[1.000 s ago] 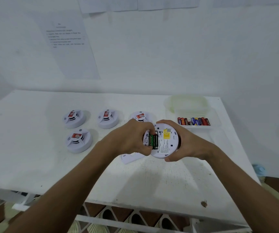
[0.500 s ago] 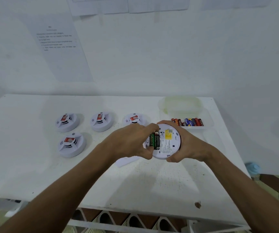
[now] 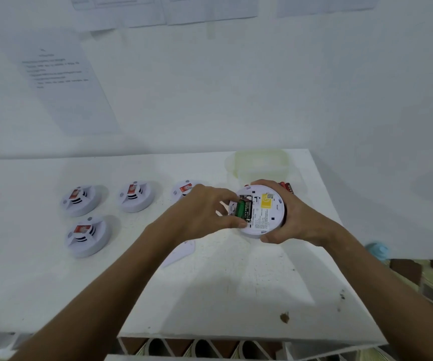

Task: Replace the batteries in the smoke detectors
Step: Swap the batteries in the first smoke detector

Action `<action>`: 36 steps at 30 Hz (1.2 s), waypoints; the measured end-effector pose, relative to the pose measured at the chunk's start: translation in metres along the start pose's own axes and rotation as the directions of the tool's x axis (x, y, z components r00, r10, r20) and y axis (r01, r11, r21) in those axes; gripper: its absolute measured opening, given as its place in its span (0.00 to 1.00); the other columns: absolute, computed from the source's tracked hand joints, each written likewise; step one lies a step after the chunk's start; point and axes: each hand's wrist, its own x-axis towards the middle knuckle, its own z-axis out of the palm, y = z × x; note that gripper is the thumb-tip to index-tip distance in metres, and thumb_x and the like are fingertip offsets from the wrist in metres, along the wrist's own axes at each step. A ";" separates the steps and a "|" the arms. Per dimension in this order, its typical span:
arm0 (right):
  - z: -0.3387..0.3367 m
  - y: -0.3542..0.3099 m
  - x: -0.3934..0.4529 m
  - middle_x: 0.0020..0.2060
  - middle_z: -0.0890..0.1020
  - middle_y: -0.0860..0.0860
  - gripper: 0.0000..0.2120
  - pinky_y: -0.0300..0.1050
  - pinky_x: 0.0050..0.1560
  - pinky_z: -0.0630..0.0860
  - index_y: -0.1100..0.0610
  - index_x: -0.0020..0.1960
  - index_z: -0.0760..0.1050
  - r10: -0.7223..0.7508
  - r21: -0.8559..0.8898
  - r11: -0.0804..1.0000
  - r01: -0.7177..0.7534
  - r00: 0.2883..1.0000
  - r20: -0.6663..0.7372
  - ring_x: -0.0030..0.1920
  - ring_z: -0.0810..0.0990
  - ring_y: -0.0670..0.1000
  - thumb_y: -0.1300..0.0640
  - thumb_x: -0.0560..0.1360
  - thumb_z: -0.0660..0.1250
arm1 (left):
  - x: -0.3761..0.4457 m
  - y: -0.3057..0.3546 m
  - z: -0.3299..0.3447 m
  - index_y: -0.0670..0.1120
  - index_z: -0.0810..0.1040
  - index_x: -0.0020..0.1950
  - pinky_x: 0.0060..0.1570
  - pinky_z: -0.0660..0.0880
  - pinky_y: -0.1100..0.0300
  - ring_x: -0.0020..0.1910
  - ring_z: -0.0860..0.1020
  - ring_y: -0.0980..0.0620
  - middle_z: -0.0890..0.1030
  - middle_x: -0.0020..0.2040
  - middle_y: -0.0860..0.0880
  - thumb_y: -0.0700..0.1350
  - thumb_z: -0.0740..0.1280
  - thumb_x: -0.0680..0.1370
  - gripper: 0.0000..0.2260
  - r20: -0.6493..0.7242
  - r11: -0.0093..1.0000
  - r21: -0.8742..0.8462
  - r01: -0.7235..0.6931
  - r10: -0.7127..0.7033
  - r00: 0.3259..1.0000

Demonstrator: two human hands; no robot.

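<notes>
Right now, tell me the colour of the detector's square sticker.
Yellow sticker, clearest in the head view.

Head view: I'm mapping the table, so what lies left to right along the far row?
Left smoke detector → middle smoke detector → half-hidden smoke detector → left hand → open detector → right hand.

Both arms fwd; left hand (image 3: 199, 212) pinching, right hand (image 3: 296, 217) cupped.
</notes>
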 end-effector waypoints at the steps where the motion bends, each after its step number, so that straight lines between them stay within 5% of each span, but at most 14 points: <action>1: -0.005 0.001 -0.003 0.63 0.75 0.49 0.46 0.50 0.54 0.82 0.49 0.71 0.66 0.004 -0.004 1.000 -0.004 1.000 -0.018 0.63 0.76 0.50 0.65 0.57 0.79 | 0.003 0.006 0.002 0.48 0.81 0.60 0.49 0.80 0.58 0.46 0.82 0.58 0.84 0.53 0.52 0.57 0.73 0.72 0.20 -0.015 0.999 0.032 0.000 0.001 1.000; 6: -0.034 0.007 -0.020 0.63 0.76 0.52 0.45 0.51 0.54 0.82 0.51 0.70 0.67 -0.009 -0.005 1.000 0.008 0.996 -0.093 0.62 0.77 0.53 0.65 0.56 0.79 | 0.018 0.041 0.008 0.49 0.84 0.50 0.44 0.78 0.60 0.38 0.82 0.56 0.85 0.43 0.54 0.53 0.66 0.78 0.10 -0.188 0.995 0.094 -0.025 0.042 0.981; 10: -0.060 0.014 -0.037 0.64 0.75 0.50 0.45 0.49 0.55 0.81 0.50 0.70 0.67 -0.005 0.002 1.000 0.005 0.991 -0.132 0.64 0.76 0.51 0.67 0.57 0.79 | 0.042 0.039 0.006 0.45 0.83 0.54 0.42 0.79 0.60 0.33 0.82 0.49 0.85 0.37 0.50 0.46 0.68 0.78 0.09 -0.274 0.998 -0.043 0.055 -0.064 0.960; 16: -0.079 0.022 -0.057 0.62 0.76 0.47 0.43 0.41 0.50 0.80 0.47 0.69 0.68 0.004 0.034 0.999 0.001 0.988 -0.153 0.62 0.77 0.47 0.67 0.58 0.79 | 0.062 0.012 0.038 0.45 0.82 0.54 0.44 0.78 0.63 0.41 0.82 0.53 0.84 0.44 0.51 0.45 0.71 0.75 0.09 -0.070 0.983 -0.022 0.183 -0.184 0.980; 23: -0.072 0.030 -0.060 0.61 0.78 0.41 0.43 0.40 0.51 0.79 0.48 0.69 0.68 0.023 0.050 0.999 -0.017 0.992 -0.124 0.62 0.77 0.44 0.68 0.59 0.78 | 0.062 0.008 0.049 0.47 0.83 0.58 0.43 0.74 0.67 0.44 0.80 0.53 0.84 0.48 0.49 0.45 0.69 0.77 0.10 0.007 0.982 0.033 0.184 -0.184 0.983; 27: -0.070 0.033 -0.061 0.61 0.77 0.42 0.43 0.41 0.51 0.80 0.48 0.69 0.68 0.033 0.057 0.998 -0.026 0.991 -0.127 0.63 0.77 0.44 0.67 0.58 0.78 | 0.060 0.006 0.054 0.50 0.83 0.58 0.37 0.64 0.68 0.45 0.73 0.52 0.71 0.41 0.54 0.47 0.67 0.78 0.10 0.046 0.977 0.100 0.188 -0.193 0.980; 36: -0.065 0.038 -0.061 0.64 0.76 0.45 0.45 0.43 0.51 0.80 0.50 0.71 0.67 0.059 0.053 0.997 -0.053 0.991 -0.118 0.64 0.76 0.46 0.67 0.59 0.79 | 0.065 0.007 0.069 0.51 0.81 0.60 0.54 0.71 0.58 0.59 0.72 0.47 0.69 0.60 0.45 0.45 0.64 0.80 0.11 0.155 0.938 0.261 0.227 -0.273 0.949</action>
